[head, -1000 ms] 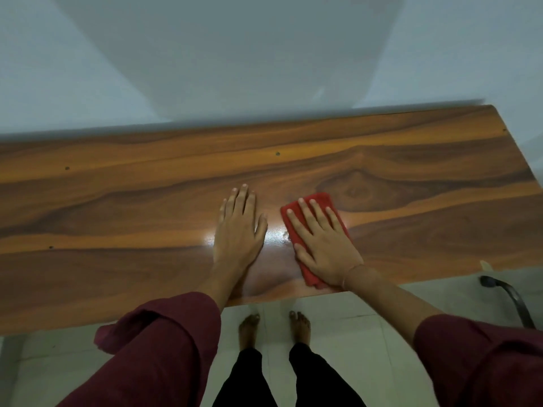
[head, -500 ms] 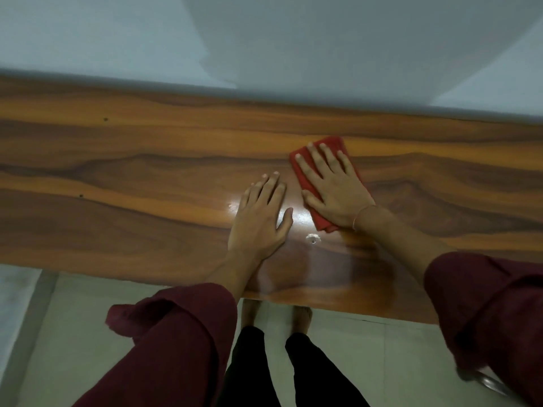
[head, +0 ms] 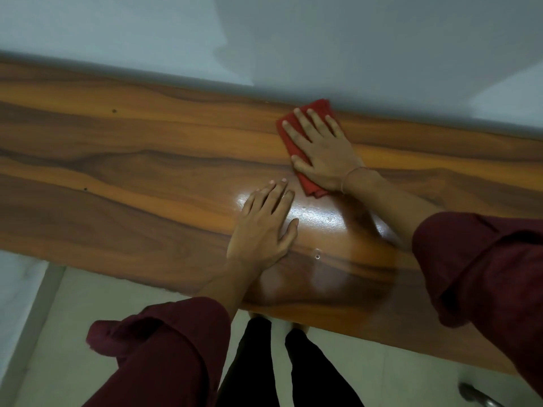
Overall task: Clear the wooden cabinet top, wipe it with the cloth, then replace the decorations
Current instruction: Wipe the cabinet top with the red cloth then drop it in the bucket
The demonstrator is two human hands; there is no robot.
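Note:
The wooden cabinet top [head: 132, 171] runs across the view, glossy and bare of decorations. A folded red cloth [head: 318, 108] lies at its back edge against the wall. My right hand [head: 321, 152] presses flat on the cloth with straight, spread fingers; most of the cloth is hidden under it. My left hand [head: 264, 227] rests flat on the wood nearer the front edge, fingers straight, holding nothing. A bright sheen lies on the wood between the two hands.
A pale wall [head: 264, 39] rises right behind the cabinet. Tiled floor [head: 73, 333] lies in front, with my legs close to the front edge. A dark curved metal piece [head: 476, 396] shows at the bottom right corner.
My right hand has pushed the red cloth from the middle of the top away to the back edge by the wall. My left hand stays flat on the wood.

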